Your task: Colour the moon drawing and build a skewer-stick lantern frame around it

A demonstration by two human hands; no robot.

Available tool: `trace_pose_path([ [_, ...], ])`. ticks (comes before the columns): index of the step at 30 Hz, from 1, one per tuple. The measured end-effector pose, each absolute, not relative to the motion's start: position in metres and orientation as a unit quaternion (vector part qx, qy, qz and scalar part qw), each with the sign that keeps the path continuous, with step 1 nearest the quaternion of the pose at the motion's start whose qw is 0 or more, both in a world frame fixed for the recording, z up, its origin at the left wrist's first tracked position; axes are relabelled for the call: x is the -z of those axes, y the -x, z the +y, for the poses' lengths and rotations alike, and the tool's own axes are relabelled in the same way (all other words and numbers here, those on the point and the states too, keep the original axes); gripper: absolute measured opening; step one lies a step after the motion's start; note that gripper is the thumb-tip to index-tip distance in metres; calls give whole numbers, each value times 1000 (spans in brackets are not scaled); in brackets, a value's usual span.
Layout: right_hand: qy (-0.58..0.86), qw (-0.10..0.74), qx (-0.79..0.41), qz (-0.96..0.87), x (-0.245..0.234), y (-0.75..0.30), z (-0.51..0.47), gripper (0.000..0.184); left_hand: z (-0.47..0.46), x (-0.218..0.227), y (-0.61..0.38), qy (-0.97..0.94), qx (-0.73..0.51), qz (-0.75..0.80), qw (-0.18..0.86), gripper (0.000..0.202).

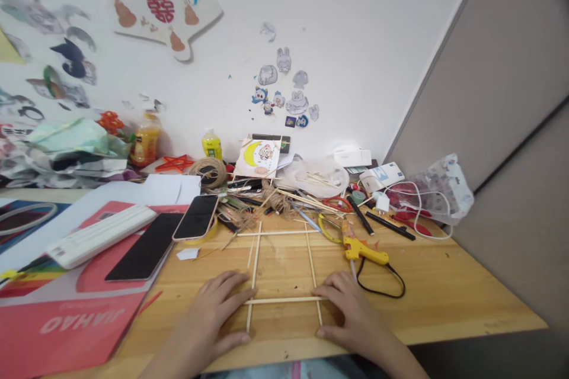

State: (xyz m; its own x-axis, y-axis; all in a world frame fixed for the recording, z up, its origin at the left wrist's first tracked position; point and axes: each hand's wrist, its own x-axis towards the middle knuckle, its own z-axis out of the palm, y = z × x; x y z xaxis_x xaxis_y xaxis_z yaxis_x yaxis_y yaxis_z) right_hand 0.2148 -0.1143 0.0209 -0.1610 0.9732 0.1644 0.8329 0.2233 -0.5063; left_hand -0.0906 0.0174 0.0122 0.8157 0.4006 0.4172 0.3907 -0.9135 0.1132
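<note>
Four-sided, a frame of thin wooden sticks (284, 300) lies flat on the wooden table, its ends crossing at the corners. My left hand (217, 314) rests at its near left corner, fingers apart, fingertips by the left stick (255, 266). At the near right corner lies my right hand (349, 311), fingers spread, index fingertip touching or close to the right stick (311, 257). Neither hand grips a stick. A loose thin stick (251, 251) lies beside the left side. Beyond my right hand is a yellow hot glue gun (364, 250) with a black cord.
Left are a dark phone-like slab (141, 247), a smartphone (195, 217), a white power strip (101, 235) and a red sheet (75, 331). Along the back are twine (208, 172), a picture card (256, 158), bundled sticks and a plastic bag (311, 176). Black pens (391, 226) lie right.
</note>
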Motion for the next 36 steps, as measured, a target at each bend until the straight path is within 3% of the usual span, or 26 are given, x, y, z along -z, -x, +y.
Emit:
trace_pose_path([
  [9, 586, 257, -146, -754, -20, -216, -115, 46, 14, -17, 88, -947, -249, 203, -22, 53],
  [15, 596, 299, -125, -735, -16, -217, -115, 13, 12, -22, 90, -924, -289, 249, 30, 18],
  [19, 603, 300, -107, -732, -11, -219, -113, 14, 11, -21, 91, -922, -289, 253, 54, 11],
  [36, 603, 324, -70, -725, -13, -217, -112, 15, 8, -24, 91, -922, -250, 271, 120, 16],
])
